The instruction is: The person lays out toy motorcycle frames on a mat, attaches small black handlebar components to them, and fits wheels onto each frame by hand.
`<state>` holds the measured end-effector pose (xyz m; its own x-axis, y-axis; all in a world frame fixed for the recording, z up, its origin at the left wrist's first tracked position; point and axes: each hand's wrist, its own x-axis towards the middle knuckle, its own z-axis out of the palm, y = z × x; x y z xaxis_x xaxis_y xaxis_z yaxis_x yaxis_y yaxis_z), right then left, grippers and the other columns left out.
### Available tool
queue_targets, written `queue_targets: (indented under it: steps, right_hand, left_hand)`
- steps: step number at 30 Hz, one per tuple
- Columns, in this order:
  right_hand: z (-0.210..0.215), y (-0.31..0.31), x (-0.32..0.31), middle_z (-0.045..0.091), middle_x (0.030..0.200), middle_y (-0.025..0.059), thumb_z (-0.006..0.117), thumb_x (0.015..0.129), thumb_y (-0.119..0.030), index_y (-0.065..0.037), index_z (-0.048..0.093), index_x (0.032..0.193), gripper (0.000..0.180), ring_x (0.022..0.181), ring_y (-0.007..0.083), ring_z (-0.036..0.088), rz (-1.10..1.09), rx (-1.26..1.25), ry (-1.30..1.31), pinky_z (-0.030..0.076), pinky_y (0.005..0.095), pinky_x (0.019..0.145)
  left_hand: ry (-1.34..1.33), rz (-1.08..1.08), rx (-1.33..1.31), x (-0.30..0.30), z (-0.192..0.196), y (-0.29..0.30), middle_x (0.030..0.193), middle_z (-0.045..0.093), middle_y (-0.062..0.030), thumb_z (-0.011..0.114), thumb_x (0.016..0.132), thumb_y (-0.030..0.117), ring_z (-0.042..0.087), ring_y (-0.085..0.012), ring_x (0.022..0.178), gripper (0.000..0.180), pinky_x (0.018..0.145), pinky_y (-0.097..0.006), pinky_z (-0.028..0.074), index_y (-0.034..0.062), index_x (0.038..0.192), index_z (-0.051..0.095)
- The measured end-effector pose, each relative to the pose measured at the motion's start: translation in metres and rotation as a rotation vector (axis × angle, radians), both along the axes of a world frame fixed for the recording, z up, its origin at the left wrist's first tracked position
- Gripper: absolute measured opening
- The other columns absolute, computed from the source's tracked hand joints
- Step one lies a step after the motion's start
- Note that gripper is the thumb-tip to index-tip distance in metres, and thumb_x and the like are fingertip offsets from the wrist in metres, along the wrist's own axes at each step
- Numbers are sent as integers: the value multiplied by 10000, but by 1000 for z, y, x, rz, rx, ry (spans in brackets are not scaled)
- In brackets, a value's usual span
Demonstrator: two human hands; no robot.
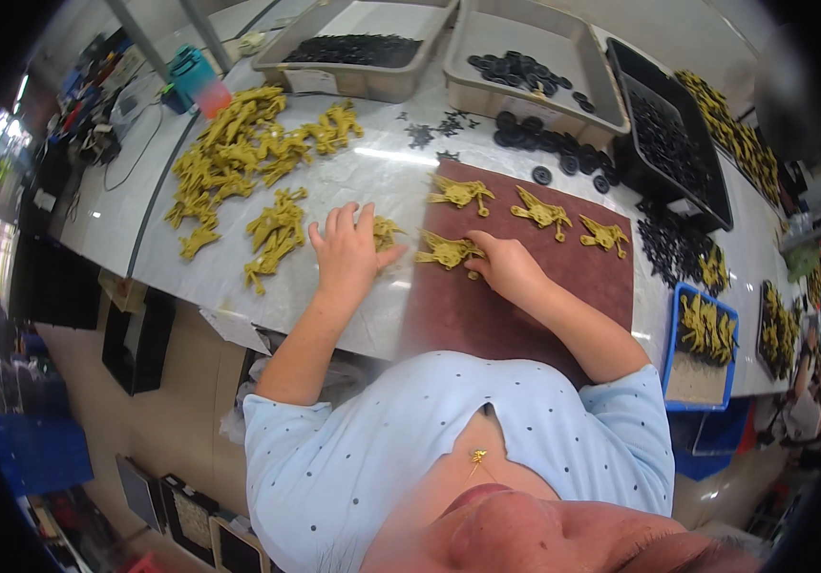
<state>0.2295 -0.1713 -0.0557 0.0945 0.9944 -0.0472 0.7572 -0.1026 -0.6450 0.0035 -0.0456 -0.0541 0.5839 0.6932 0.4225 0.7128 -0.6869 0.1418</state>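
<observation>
Olive-yellow moulded plastic parts of irregular shape lie about my hands. My left hand (346, 250) rests over the pale tabletop with its fingers spread, beside one yellow part (387, 232) that it partly hides. On the brown mat (563, 310), my right hand (508, 267) pinches the end of another yellow plastic part (444, 250) at the mat's left edge. Along the mat's far side lie three more such parts: a left one (463, 193), a middle one (542, 212) and a right one (603, 236).
A heap of yellow parts (229, 143) covers the table's left. Behind stand grey bins (382, 84) and a black bin (706, 196) of black pieces. Black discs (541, 176) lie beyond the mat. A blue-rimmed tray (702, 406) sits right; a bottle (199, 81) stands far left.
</observation>
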Motion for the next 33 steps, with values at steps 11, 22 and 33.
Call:
queue_targets:
  steps: [11, 22, 33]
  right_hand:
    - [40, -9, -18, 604, 771, 240, 599, 859, -153, -23, 301, 1367, 603, 745, 410, 592, -86, 66, -85, 458, 452, 655]
    - [48, 1, -30, 614, 854, 117, 572, 891, -109, -12, 541, 1174, 301, 724, 234, 579, -4, 412, 156, 472, 312, 683]
    - [65, -23, -10, 623, 790, 26, 539, 924, -170, -3, 604, 929, 179, 670, 77, 543, 111, -493, 1137, 464, 224, 632]
  left_hand:
    - [141, 474, -397, -89, 23, 88, 1206, 560, -81, 661, 775, 173, 509, -247, 1116, 515, 885, -489, 342, 101, 1263, 512]
    - [-582, -25, -604, -42, 61, 42, 899, 663, -145, 637, 836, 149, 610, -312, 853, 303, 813, -364, 395, 34, 1099, 540]
    - [-115, -718, -251, 26, 56, -36, 926, 590, -93, 699, 734, 234, 549, -255, 902, 485, 870, -383, 347, 51, 1151, 529]
